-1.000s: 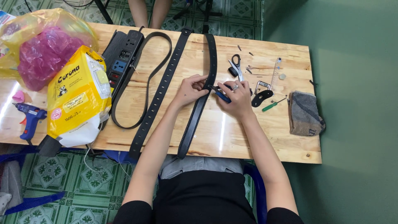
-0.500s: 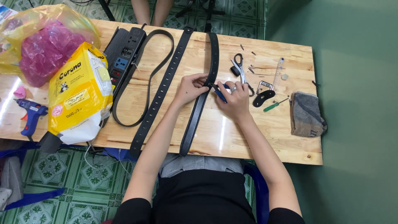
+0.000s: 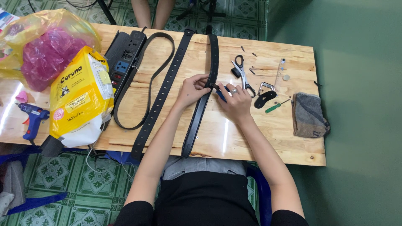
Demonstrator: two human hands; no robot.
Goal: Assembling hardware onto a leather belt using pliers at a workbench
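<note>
Belt (image 3: 200,115): black strap lying lengthwise on the bench (image 3: 268,134), likely light, limp, smooth; best pinched by its edges. Left hand (image 3: 191,88) fingers closed on its edge; right hand (image 3: 235,101) grips a blue-handled tool (image 3: 219,93) against it.

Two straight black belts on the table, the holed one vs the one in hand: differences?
The holed belt shows a row of holes along its length; the held belt looks plain. The holed belt lies untouched, while the left hand and right hand work the held belt. The holed belt slants more. Both are black, run across the table and overhang its near edge.
</note>
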